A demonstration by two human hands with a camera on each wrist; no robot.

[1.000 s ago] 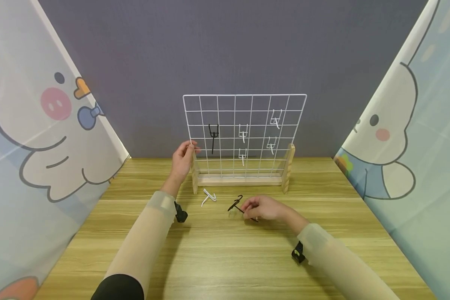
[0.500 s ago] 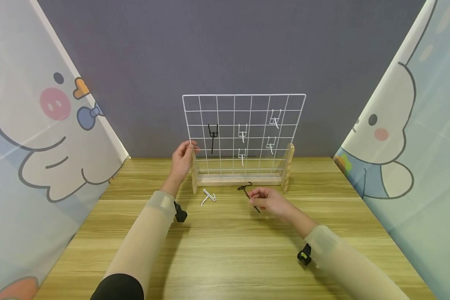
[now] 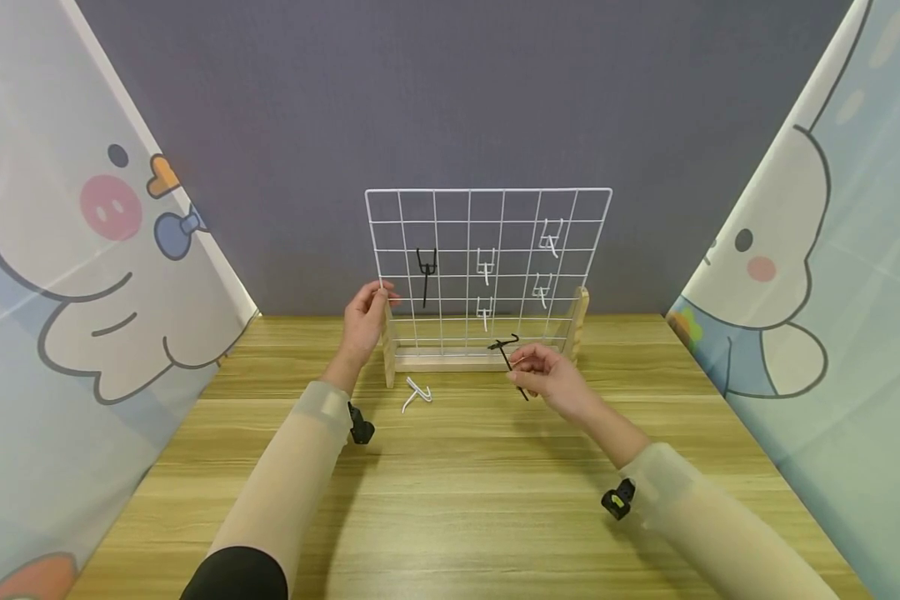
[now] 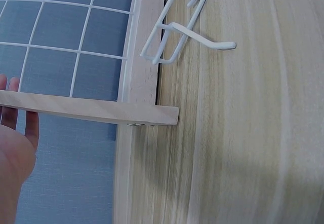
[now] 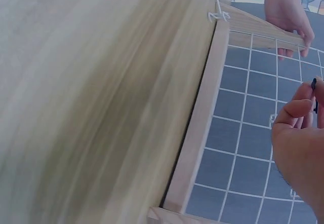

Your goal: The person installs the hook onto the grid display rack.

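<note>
A white wire grid (image 3: 487, 190) stands in a wooden base, with a post at each side. My left hand (image 3: 363, 321) grips the top of the left wooden post (image 3: 389, 358), fingers behind it. Between thumb and fingers, my right hand (image 3: 555, 383) pinches the stem of a black hook (image 3: 503, 353). This hook is raised off the table before the grid's lower right part, its double-pronged end up. In the right wrist view only a bit of the black hook (image 5: 313, 84) shows; fingers cover the rest. A loose white hook (image 3: 418, 392) lies near the left post.
Another black hook (image 3: 427, 271) hangs on the grid's left half. Several white hooks hang at the middle and right, one of them at upper right (image 3: 549, 242). The wooden table (image 3: 450, 500) extends in front, with a grey panel (image 3: 487, 100) behind and printed cloths at the sides.
My right hand has lifted the black hook from the table, moving up and slightly right toward the grid, and the hook has turned more upright. My left hand has stayed on the post.
</note>
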